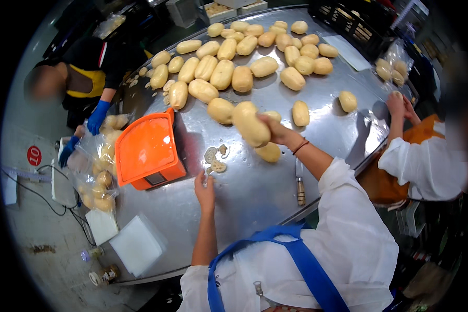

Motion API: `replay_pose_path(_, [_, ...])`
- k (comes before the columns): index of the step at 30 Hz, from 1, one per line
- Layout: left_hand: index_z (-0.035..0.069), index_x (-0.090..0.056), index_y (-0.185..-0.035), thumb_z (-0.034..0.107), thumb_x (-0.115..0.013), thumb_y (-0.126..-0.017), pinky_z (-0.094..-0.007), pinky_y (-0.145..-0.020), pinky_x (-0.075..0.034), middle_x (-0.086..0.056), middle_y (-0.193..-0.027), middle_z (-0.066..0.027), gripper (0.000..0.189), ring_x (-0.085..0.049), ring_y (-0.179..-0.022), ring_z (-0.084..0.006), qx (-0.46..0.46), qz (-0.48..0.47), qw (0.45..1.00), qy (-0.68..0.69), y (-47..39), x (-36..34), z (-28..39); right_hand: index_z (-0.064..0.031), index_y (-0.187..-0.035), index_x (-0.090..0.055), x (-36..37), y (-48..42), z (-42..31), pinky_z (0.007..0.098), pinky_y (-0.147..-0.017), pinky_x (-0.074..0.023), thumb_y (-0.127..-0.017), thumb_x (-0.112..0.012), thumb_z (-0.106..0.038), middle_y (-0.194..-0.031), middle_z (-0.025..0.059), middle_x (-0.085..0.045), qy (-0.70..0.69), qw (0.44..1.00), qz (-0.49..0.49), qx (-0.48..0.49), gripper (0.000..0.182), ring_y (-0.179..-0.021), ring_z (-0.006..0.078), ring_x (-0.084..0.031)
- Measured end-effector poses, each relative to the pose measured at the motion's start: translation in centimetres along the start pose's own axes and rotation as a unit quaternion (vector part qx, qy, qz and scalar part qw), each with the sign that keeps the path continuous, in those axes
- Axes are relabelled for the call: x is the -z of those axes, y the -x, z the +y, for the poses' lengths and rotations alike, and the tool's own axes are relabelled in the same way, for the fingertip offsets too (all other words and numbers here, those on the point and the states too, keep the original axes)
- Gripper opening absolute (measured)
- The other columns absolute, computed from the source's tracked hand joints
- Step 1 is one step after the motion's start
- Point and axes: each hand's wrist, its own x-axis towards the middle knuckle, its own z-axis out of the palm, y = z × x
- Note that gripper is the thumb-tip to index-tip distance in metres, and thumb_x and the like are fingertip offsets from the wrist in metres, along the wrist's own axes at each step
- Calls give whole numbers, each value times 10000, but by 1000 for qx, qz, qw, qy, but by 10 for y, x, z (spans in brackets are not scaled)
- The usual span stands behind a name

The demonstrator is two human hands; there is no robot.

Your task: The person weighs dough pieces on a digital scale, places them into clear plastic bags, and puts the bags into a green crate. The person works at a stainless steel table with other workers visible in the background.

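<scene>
My right hand (276, 130) grips a large peeled lotus root segment (251, 124) above the steel table (253, 191). Its fingers wrap around the right side of the segment. Below that hand, another lotus root segment (268, 152) lies on the metal. My left hand (205, 191) is low over the table, its thumb and fingers apart. Just beyond those fingertips are a few cut lotus root slices (218, 166) and small trimmings. A knife with a wooden handle (300, 192) lies to the right, its blade pointing away from me, partly under my right forearm.
Many lotus root segments (205, 67) cover the far side. An orange plastic unit (146, 150) stands left, beside bagged roots (103, 179) handled by a blue-gloved co-worker (97, 117). Clear plastic sheets (137, 245) lie front left. Another person's hands (397, 104) work at right.
</scene>
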Motion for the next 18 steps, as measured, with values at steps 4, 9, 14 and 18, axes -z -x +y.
replay_pose_path(4, [84,-265,-1356,285,-509,-886,-355,-900,-390,-437,-1270,-105,566,-480,-1109,-226,38,-130,971,199,25,-28,76,5,-1252,-393,-20,6,49,302,-856,-429,-772,-619,-450,-1132,140,-527,269,959,59,72,700,-1012,179,-523])
replay_pose_path(9, [121,-260,-1338,334,-536,-866,-387,-880,-428,-437,-1251,-80,587,-475,-1112,-228,124,-186,906,358,33,-32,84,1,-1291,-332,-73,38,73,324,-884,-414,-738,-642,-339,-1180,154,-490,443,886,8,132,719,-1068,236,-493])
replay_pose_path(14, [117,-299,-1305,248,-619,-810,-376,-866,-451,-468,-1196,-80,604,-488,-1092,-239,125,-201,895,378,41,-19,74,-6,-1276,-358,-73,49,89,334,-877,-416,-730,-638,-313,-1160,187,-514,421,899,-54,110,686,-1053,272,-512])
replay_pose_path(18, [81,-265,-1322,136,-673,-731,-357,-873,-446,-438,-1207,-105,720,-476,-1091,-232,50,-160,933,317,43,-19,85,-3,-1211,-450,-48,49,90,332,-875,-420,-759,-621,-285,-1133,170,-540,507,857,-43,85,560,-1025,262,-531])
